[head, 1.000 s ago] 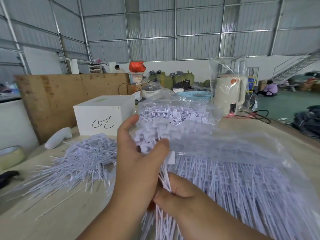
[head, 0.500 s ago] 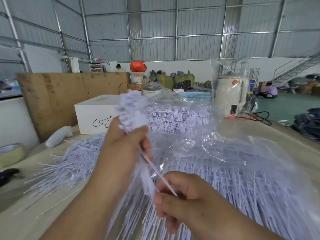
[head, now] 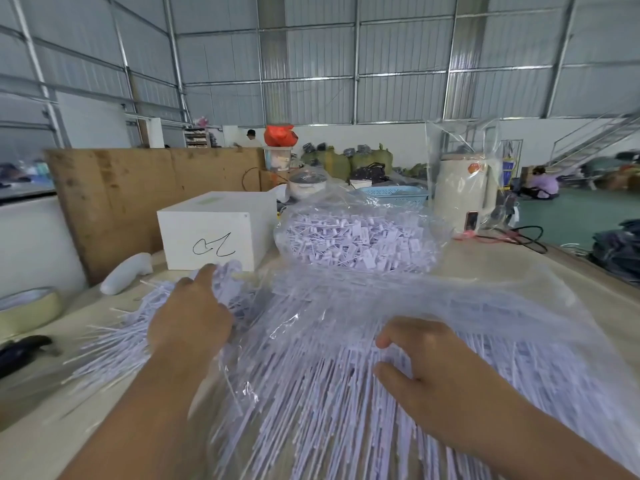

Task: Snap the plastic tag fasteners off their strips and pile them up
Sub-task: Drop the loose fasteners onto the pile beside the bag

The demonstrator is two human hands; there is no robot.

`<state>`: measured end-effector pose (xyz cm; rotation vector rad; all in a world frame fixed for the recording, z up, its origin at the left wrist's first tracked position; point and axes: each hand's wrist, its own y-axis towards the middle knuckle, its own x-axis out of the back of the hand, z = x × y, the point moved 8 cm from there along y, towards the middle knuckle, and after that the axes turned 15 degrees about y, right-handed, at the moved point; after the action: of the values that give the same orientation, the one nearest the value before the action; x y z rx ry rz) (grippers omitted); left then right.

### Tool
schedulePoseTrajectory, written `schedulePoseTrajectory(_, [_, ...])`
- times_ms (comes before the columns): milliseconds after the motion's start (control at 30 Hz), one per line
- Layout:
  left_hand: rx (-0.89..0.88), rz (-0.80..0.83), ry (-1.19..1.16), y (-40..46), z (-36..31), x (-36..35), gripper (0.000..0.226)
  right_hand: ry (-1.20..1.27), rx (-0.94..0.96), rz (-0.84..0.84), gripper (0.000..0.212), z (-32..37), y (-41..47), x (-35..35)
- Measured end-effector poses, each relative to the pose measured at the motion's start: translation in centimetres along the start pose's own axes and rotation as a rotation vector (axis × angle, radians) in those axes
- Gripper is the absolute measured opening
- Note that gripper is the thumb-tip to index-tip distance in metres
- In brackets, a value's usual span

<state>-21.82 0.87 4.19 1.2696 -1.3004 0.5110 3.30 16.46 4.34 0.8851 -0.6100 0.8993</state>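
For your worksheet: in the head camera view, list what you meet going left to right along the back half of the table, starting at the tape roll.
Yellowish roll of tape → white plastic handle-shaped tool → white box with a black scribble → clear plastic bag of loose white tag fasteners → cream electric kettle under clear plastic.

Hands: two, the left hand point(head: 188, 322) and the right hand point(head: 429, 367)
Clear bags of white fasteners: two, the near bag point(head: 381, 341) and the far bag point(head: 360, 237)
Loose fastener pile: one point(head: 117, 341)
White box: one point(head: 216, 230)
Tape roll: one point(head: 26, 308)
Kettle: one point(head: 462, 192)
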Motion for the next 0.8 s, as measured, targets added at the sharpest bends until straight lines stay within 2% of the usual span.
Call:
schedulePoseTrajectory(67, [-0.026, -0.013, 0.067, 0.1, -0.2, -0.3, 0.068, -0.079, -0.093, 0.08, 0.033, -0.9, 0.0, -0.5])
schedulePoseTrajectory(133, [-0.068, -0.035, 0.14, 0.0, -0.8, -0.3, 0.074, -0.136, -0.126, 0.13, 0.034, -1.5, -0.1, -1.0])
schedulePoseTrajectory(267, [-0.147, -0.11, 0.316, -0.5, -2.2, 0.3, 0.08, -0.249, -0.108, 0.103, 0.037, -1.7, 0.1, -0.7])
schedulePoseTrajectory(333, [-0.137, -0.092, 0.304, -0.6, -2.5, 0.3, 0.081, -0.276, -0.124, 0.091, 0.037, -1.5, 0.1, -0.2])
schedulePoseTrajectory(433, [-0.068, 0.0, 0.15, -0.7, -2.3, -0.3, 0.062, -0.293, -0.16, 0.068, 0.027, -1.8, 0.0, 0.3])
schedulePoseTrajectory(500, [-0.061, 0.06, 0.115, -0.9, -2.2, -1.1, 0.048, -0.306, -0.223, 0.098, 0.036, -2.2, -0.2, 0.5])
schedulePoseTrajectory(600, [-0.102, 0.08, 0.058, -1.2, -2.3, -1.4, 0.04, -0.257, -0.312, 0.126, 0.046, -2.7, -0.5, 1.1])
schedulePoseTrajectory(667, [-0.123, 0.026, 0.053, -1.4, -2.7, -0.9, 0.037, -0.265, -0.314, 0.101, 0.04, -3.3, -0.5, 1.4])
schedulePoseTrajectory(733, [-0.17, -0.077, 0.068, -1.8, -3.6, 0.3, 0.035, -0.303, -0.32, 0.068, 0.023, -3.3, -0.5, 1.2])
schedulePoseTrajectory(767, [-0.221, -0.156, 0.046, -2.1, -4.4, 1.1, 0.032, -0.367, -0.236, 0.0, 0.017, -2.6, 0.0, 1.4])
schedulePoseTrajectory(800, [-0.278, -0.241, -0.041, -2.8, -5.2, 2.2, 0.027, -0.439, -0.15, -0.086, 0.026, -1.4, 0.4, 1.9])
